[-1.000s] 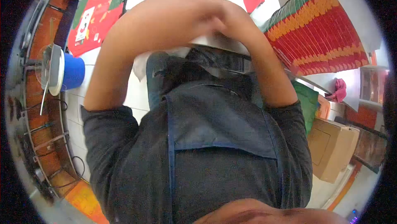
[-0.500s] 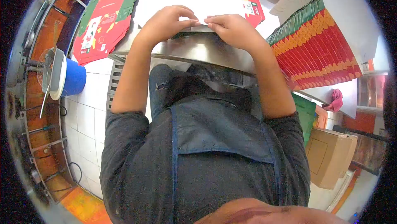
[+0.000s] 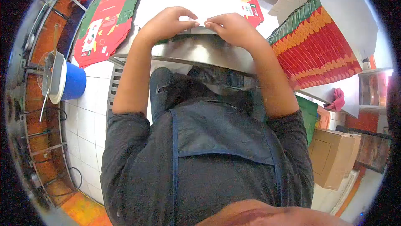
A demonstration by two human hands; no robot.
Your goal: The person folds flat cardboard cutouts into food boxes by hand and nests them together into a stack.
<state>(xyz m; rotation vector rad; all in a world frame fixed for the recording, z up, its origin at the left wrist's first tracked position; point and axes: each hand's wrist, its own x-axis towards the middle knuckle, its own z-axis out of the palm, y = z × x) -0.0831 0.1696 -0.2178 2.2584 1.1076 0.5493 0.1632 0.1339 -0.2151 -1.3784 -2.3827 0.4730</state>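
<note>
A flat cardboard box blank (image 3: 179, 0) lies on the metal table with its white inside up and cut tabs along its far edge. My left hand (image 3: 170, 22) pinches the near edge of the blank with thumb and fingers. Close beside it, my right hand (image 3: 232, 26) grips the same near edge, its fingertips a small gap from the left ones. Printed red and green blanks (image 3: 106, 25) lie in a pile to the left. Another printed red piece (image 3: 250, 7) shows beyond my right hand.
A long row of folded red and green boxes (image 3: 321, 46) stands at the right. A steel table edge (image 3: 200, 53) runs in front of me. On the left is a blue bucket (image 3: 75, 80); at lower right stands a brown carton (image 3: 334, 159). A pink cloth (image 3: 336, 99) hangs at right.
Both hands stay at the blank's near edge, with the fingertips shifted slightly. The whole view has moved a little; nothing was let go.
</note>
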